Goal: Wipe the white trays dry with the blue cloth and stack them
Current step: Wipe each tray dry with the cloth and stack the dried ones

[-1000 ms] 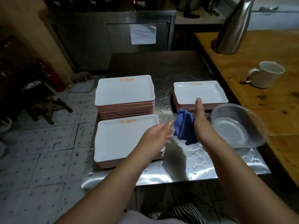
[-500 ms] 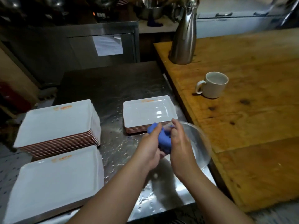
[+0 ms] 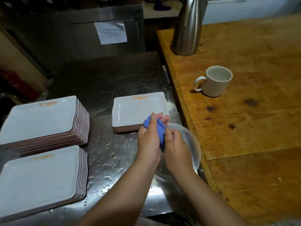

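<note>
Wooden bench (image 3: 254, 111): one, on the right, carrying the jug and the mug.
Steel bench (image 3: 112, 88): one, wet with scattered droplets, carrying all the trays and the bowl.
Tray stacks: three. Far-left stack (image 3: 40, 118) and near-left stack (image 3: 39, 176) are tall, side by side along the left edge; the short stack (image 3: 136, 108) sits apart near the wooden bench. Single trays in each are too many and too fine to count surely.
Tray writing: each top tray bears one small orange logo with orange characters near its far rim; too small to read.
Metal jug (image 3: 187, 28): one, upright at the far end of the wooden bench.
Clear bowl (image 3: 192, 144): one, at the steel bench's right edge, just beside the short stack, partly under the hands.
Paper sheet (image 3: 110, 32): one, stuck on the steel cabinet behind; no readable writing.
Mug (image 3: 215, 81): one, white, upright, handle to the left.
Left hand (image 3: 149, 141): fingers wrapped round the blue cloth, thumb pointing up.
Right hand (image 3: 176, 148): fingers curled onto the cloth's lower end.
Blue cloth (image 3: 160, 131): one, bunched between both hands, above the bowl's near-left rim.
</note>
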